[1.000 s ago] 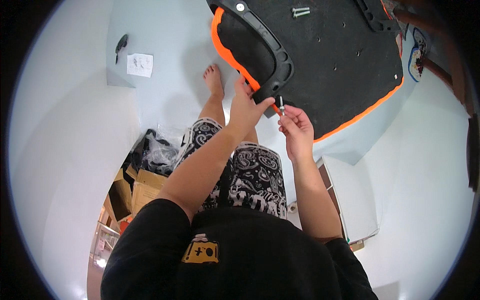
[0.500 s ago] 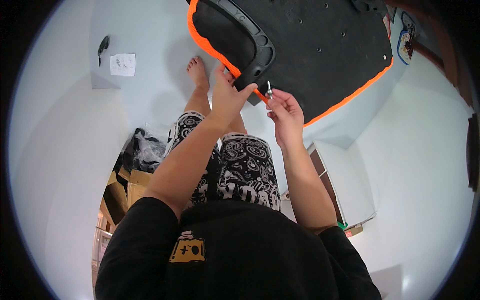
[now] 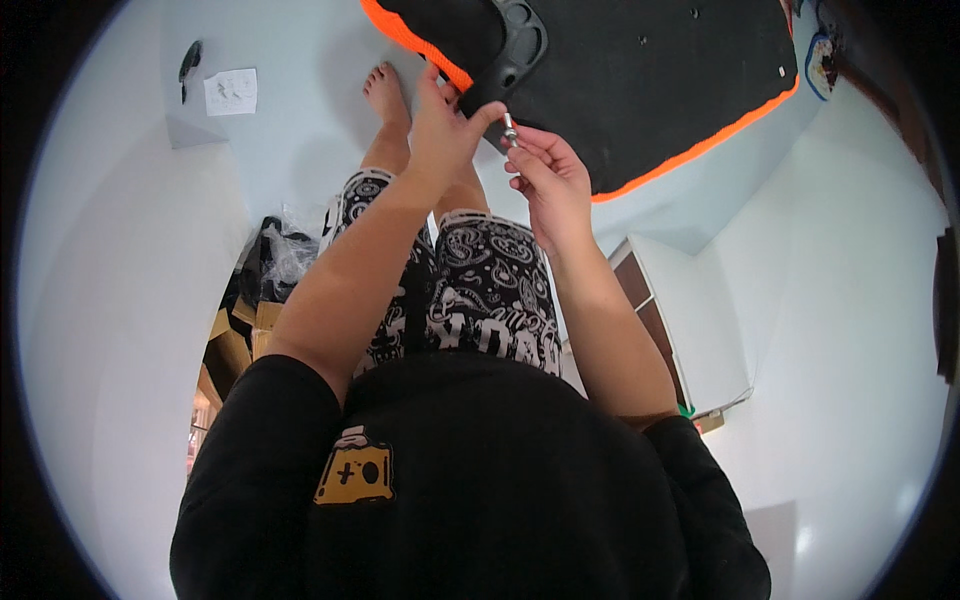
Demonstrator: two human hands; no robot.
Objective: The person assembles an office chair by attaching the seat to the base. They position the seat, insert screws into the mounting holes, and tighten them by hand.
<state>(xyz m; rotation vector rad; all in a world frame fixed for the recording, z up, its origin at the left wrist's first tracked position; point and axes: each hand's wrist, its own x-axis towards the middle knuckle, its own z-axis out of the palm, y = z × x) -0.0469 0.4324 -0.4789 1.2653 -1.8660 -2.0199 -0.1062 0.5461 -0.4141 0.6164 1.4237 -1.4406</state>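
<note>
A large black panel with orange edging (image 3: 660, 100), like a chair seat seen from below, fills the top right. Against it lies a curved black plastic armrest (image 3: 524, 45) with oval cutouts. My left hand (image 3: 450, 115) grips the armrest's lower end at the panel's edge, its thumb over the near side. Between the thumb and fingers of my right hand (image 3: 553, 180) is a small silver bolt (image 3: 511, 130), pointing up toward the armrest's end. The bolt's tip is close to my left thumb; whether it touches the armrest I cannot tell.
A paper sheet with drawings (image 3: 231, 92) and a small dark object (image 3: 190, 62) lie on the floor at upper left. Cardboard boxes (image 3: 232, 345) and clear plastic wrapping (image 3: 290, 255) are at my left. A white cabinet (image 3: 690, 320) stands at my right.
My right hand has brought the bolt up and left, nearer the armrest's end. The view has shifted, so the panel and both hands sit higher. My left hand keeps its grip.
</note>
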